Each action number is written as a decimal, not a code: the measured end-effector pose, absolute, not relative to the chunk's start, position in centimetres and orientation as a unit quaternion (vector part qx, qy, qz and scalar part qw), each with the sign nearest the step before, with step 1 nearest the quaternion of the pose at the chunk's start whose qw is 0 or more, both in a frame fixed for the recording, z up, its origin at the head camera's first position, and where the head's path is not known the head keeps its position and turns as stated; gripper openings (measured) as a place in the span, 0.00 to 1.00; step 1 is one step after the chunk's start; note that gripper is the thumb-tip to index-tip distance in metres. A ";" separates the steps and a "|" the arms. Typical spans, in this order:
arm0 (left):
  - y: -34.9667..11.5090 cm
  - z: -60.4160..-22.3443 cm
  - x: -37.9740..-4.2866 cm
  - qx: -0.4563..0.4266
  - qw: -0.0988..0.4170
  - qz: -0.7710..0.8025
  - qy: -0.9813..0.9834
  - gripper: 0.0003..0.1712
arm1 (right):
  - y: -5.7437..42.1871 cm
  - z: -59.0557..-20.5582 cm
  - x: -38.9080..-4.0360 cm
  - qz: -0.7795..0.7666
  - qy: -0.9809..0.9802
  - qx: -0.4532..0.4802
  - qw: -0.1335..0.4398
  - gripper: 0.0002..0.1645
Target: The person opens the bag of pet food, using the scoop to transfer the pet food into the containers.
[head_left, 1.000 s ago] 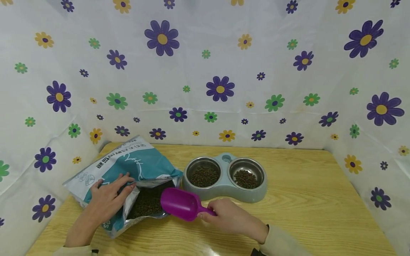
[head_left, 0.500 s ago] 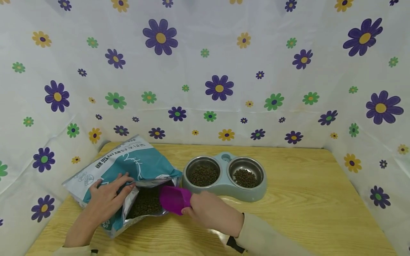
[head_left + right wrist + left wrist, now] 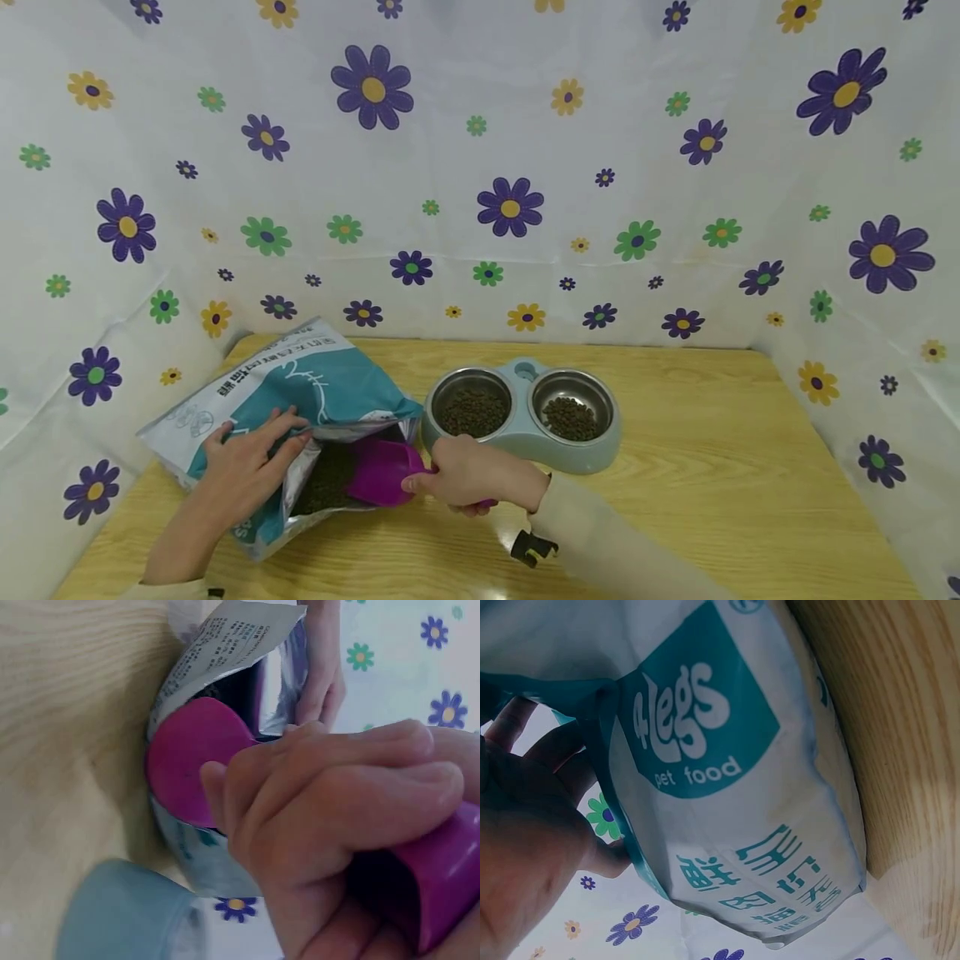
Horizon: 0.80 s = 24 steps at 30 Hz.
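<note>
A teal and white pet food bag [image 3: 352, 379] lies tilted on the table, its mouth facing right and brown kibble [image 3: 326, 482] inside. My left hand [image 3: 243, 467] holds the bag at the upper edge of its mouth; in the left wrist view the fingers [image 3: 559, 750] meet the teal edge. My right hand [image 3: 476, 473] grips the handle of a purple scoop [image 3: 386, 473]. The scoop's front end is inside the bag's mouth, partly hidden. The right wrist view shows the back of the scoop [image 3: 191, 761] at the opening, beyond my curled fingers.
A light blue double feeder [image 3: 521, 446] stands right of the bag, close to my right hand. Both its left steel bowl [image 3: 442, 387] and right steel bowl [image 3: 581, 385] contain kibble. Flower-printed cloth [image 3: 450, 167] encloses the wooden table [image 3: 690, 433] at the back and sides.
My right hand has moved left with the scoop, pushing it deeper into the bag's mouth. The left hand stays in place on the bag.
</note>
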State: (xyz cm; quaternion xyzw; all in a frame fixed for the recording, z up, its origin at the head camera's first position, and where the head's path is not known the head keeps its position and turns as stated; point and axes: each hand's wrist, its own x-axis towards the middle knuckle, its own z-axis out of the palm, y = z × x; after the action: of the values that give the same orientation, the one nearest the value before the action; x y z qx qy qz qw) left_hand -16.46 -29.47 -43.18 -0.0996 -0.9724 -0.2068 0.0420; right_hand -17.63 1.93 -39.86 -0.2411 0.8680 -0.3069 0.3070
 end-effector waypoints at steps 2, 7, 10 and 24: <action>-29.5 -43.1 -16.5 -0.101 0.043 -0.207 -0.972 0.23 | 1.9 -40.5 -18.2 -0.340 0.851 -0.237 0.322 0.34; -29.5 -42.9 -16.5 -0.099 0.041 -0.203 -0.973 0.22 | 2.1 -41.9 -18.8 -0.414 0.815 -0.211 0.346 0.31; -29.5 -42.9 -16.5 -0.100 0.046 -0.202 -0.973 0.22 | 2.6 -42.4 -18.7 -0.435 0.804 -0.199 0.353 0.32; -29.7 -43.0 -16.9 -0.093 0.047 -0.199 -0.974 0.23 | 6.5 -44.1 -17.5 -0.493 0.757 -0.191 0.385 0.36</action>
State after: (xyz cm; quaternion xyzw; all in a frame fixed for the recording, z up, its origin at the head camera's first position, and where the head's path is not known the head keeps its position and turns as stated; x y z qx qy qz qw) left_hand -16.88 -29.72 -42.97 -0.0931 -0.9744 -0.1990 0.0474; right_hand -17.51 6.46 -44.11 -0.1906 0.7566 -0.4931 0.3849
